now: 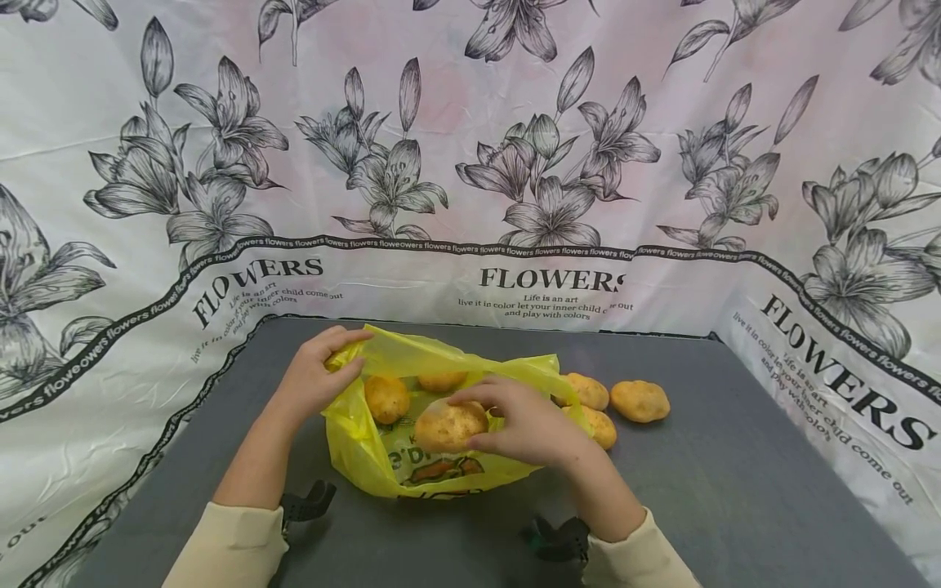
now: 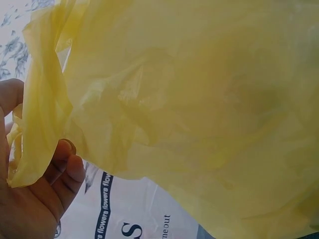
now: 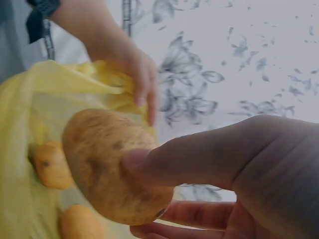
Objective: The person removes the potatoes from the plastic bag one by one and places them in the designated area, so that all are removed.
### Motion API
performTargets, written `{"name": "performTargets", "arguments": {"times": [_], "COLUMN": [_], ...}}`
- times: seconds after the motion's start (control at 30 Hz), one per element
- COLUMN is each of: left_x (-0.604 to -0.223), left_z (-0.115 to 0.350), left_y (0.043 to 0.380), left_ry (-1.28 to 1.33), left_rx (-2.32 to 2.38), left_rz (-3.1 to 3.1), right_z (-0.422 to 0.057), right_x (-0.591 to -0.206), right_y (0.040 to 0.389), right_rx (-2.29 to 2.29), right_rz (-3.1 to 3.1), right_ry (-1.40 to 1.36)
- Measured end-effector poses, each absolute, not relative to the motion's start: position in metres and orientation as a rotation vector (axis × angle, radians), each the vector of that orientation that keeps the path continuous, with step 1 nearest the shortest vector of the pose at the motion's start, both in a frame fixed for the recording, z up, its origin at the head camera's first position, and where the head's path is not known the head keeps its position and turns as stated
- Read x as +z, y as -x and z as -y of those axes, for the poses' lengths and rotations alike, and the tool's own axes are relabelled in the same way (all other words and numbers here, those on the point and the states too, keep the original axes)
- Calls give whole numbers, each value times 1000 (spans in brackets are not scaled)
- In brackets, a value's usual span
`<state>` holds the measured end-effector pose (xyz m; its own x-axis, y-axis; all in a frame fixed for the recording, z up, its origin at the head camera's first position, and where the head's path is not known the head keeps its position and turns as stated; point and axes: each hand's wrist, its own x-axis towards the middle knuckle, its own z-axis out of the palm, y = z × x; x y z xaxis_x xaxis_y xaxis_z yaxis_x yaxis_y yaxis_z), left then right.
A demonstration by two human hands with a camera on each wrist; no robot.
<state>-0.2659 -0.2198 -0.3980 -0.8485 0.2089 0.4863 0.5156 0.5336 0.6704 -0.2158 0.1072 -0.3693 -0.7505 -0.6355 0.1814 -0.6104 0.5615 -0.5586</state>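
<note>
A yellow plastic bag (image 1: 441, 347) lies with its mouth spread wide on the dark table. My left hand (image 1: 318, 377) pinches the bag's left rim; in the left wrist view the thumb and fingers (image 2: 70, 172) fold around the thin plastic. My right hand (image 1: 525, 420) holds a potato (image 1: 450, 426) over the bag's opening, thumb on one side and fingers on the other, as the right wrist view shows of this potato (image 3: 112, 164). Inside the bag sit two more potatoes, one at the left (image 1: 386, 398) and one farther back (image 1: 443, 380), partly hidden.
Right of the bag lie a separate potato (image 1: 640, 401) and two others close to its edge, one behind (image 1: 588, 392) and one in front (image 1: 601, 428). A flower-printed cloth (image 1: 544, 282) encloses the back and sides of the grey table (image 1: 735, 457).
</note>
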Motion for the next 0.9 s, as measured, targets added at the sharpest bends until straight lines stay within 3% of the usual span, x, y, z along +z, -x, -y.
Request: {"name": "performTargets", "arguments": {"times": [0.9], "left_x": [-399], "left_z": [219], "left_y": [267], "left_ry": [590], "left_rx": [-1241], "left_rz": [2441], "right_z": [-213], "right_x": [-325], "right_y": [201], "right_rx": [-1182], "right_rz": [-2709], "right_ry": [822]}}
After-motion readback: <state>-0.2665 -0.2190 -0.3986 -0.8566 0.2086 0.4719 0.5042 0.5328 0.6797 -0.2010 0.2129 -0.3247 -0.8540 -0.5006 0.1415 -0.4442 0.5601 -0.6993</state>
